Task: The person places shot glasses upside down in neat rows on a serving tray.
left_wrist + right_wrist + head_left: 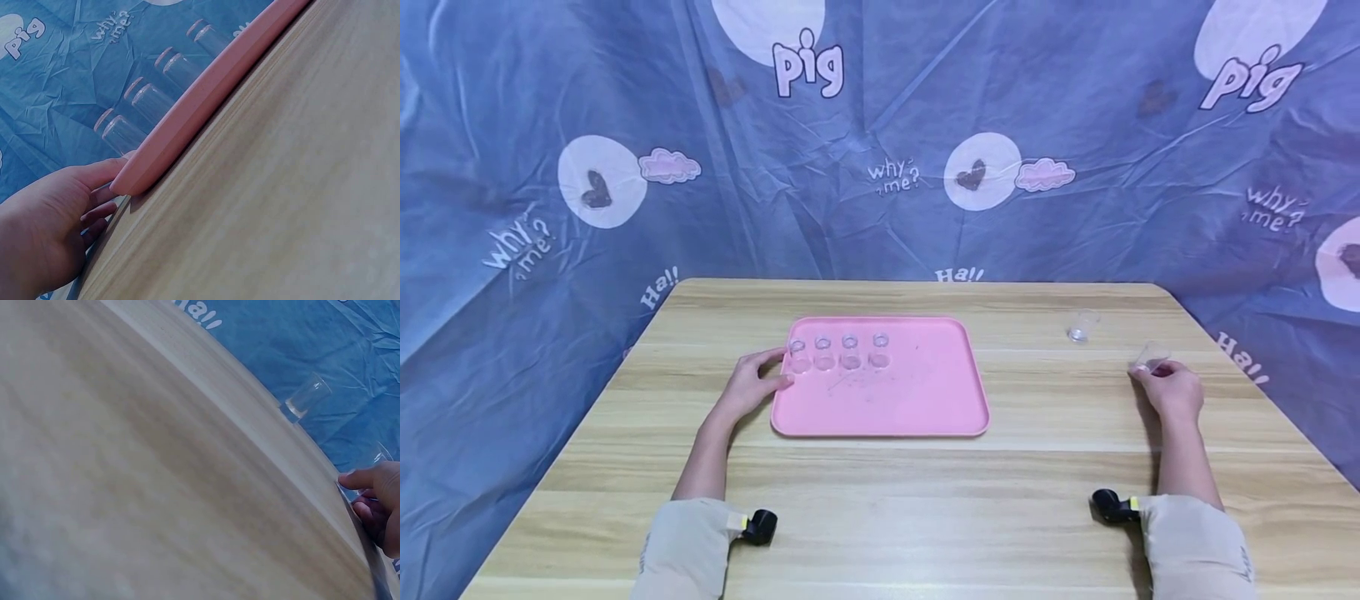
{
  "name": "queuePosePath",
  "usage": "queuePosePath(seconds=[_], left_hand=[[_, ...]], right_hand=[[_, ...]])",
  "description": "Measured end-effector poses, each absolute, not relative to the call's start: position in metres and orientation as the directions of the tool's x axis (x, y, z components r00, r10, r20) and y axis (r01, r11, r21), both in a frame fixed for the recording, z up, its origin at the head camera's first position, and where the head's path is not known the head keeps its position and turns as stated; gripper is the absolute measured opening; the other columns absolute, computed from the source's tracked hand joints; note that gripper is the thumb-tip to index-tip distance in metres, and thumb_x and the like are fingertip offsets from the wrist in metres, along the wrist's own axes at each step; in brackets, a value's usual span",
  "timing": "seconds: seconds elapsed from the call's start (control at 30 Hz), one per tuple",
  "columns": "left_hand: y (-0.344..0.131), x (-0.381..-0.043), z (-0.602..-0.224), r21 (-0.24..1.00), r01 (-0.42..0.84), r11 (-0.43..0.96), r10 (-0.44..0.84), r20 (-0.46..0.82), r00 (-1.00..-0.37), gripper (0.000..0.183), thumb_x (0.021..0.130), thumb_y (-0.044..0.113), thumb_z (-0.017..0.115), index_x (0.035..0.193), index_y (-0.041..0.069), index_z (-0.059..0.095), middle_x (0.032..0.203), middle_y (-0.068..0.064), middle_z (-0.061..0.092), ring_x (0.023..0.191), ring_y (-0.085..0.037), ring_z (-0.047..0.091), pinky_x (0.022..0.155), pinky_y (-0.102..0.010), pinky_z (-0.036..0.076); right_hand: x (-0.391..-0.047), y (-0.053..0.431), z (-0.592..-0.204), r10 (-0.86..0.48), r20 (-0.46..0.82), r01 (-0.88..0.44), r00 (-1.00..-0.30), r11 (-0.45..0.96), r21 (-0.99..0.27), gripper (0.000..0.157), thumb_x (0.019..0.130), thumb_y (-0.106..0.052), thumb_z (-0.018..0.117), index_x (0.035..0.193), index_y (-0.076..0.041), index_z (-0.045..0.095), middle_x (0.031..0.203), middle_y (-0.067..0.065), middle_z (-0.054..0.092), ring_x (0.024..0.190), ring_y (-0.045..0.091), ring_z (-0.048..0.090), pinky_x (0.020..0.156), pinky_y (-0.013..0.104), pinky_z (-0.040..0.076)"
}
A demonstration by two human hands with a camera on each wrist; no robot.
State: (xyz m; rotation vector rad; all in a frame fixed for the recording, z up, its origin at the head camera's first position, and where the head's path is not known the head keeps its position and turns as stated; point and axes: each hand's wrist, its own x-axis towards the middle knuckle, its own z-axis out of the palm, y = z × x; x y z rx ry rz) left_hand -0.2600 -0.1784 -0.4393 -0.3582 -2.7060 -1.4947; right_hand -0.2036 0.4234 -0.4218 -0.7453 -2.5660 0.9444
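- Right hand [1176, 390] pinching a clear cup [1152, 355], right of frame; slick walls could slip, or a leftward swing could clip the second cup [1081, 327]!
- Left hand [751, 387], loose-fingered, touches my pink tray [880, 434], left of centre: one nudge could topple its four cups [851, 360].
- Backdrop [880, 237] shouts "pig", "why me?", "Ha!!"

Bare table [932, 508] lay open between the forearms [1186, 467] in front of the tray [917, 408], and a wide lane ran from the tray's right edge to the lone glass [1080, 328]. The tray's right half and front strip offered room. Four glasses [850, 360] in a row barred its rear left part; the left hand [749, 385] blocked its left edge. Farther right stood the right hand [1174, 390] with its glass [1153, 355], near but apart from the lone one.
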Motion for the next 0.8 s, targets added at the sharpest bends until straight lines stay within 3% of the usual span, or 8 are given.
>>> queuePosePath(seconds=[0.17, 0.33, 0.47, 0.67, 0.8], left_hand=[[-0.178, -0.259, -0.44, 0.839, 0.217, 0.499, 0.19, 0.139, -0.972, 0.055, 0.079, 0.008, 0.069, 0.129, -0.004, 0.048, 0.127, -0.023, 0.05, 0.124, -0.037, 0.036, 0.106, -0.045, 0.022], [-0.177, -0.258, -0.44, 0.84, 0.215, 0.498, 0.188, 0.137, -0.973, 0.054, 0.08, 0.009, 0.069, 0.128, -0.004, 0.048, 0.126, -0.023, 0.05, 0.124, -0.037, 0.036, 0.105, -0.044, 0.024], [-0.177, -0.258, -0.44, 0.841, 0.209, 0.499, 0.186, 0.131, -0.974, 0.054, 0.08, 0.009, 0.068, 0.129, -0.004, 0.048, 0.127, -0.023, 0.049, 0.124, -0.037, 0.036, 0.105, -0.045, 0.024], [-0.178, -0.258, -0.439, 0.835, 0.209, 0.509, 0.186, 0.13, -0.974, 0.055, 0.08, 0.009, 0.068, 0.129, -0.004, 0.048, 0.127, -0.024, 0.049, 0.124, -0.038, 0.034, 0.106, -0.046, 0.022], [-0.178, -0.258, -0.438, 0.832, 0.215, 0.511, 0.185, 0.137, -0.973, 0.055, 0.08, 0.01, 0.068, 0.128, -0.005, 0.048, 0.127, -0.024, 0.048, 0.124, -0.038, 0.034, 0.106, -0.046, 0.022]], right_hand=[[-0.203, 0.425, -0.418, 0.547, 0.093, 0.359, -0.832, 0.658, -0.662, 0.045, 0.083, -0.024, 0.062, 0.108, 0.013, 0.054, 0.093, 0.028, 0.058, 0.095, 0.041, 0.049, 0.077, 0.042, 0.04], [-0.204, 0.421, -0.408, 0.526, 0.121, 0.318, -0.842, 0.665, -0.676, 0.039, 0.084, -0.026, 0.063, 0.104, 0.007, 0.057, 0.07, -0.005, 0.056, 0.079, 0.024, 0.051, 0.066, 0.029, 0.038], [-0.206, 0.414, -0.395, 0.514, 0.161, 0.276, -0.843, 0.67, -0.689, 0.04, 0.083, -0.029, 0.064, 0.106, 0.003, 0.059, 0.066, -0.023, 0.045, 0.073, 0.013, 0.047, 0.065, 0.025, 0.037], [-0.206, 0.402, -0.375, 0.468, 0.214, 0.219, -0.858, 0.708, -0.671, 0.04, 0.084, -0.031, 0.064, 0.105, 0.002, 0.059, 0.066, -0.03, 0.04, 0.078, 0.012, 0.047, 0.067, 0.026, 0.035], [-0.206, 0.395, -0.364, 0.436, 0.24, 0.181, -0.867, 0.726, -0.664, 0.039, 0.084, -0.032, 0.064, 0.104, 0.002, 0.059, 0.065, -0.032, 0.04, 0.066, -0.005, 0.042, 0.064, 0.025, 0.036]])
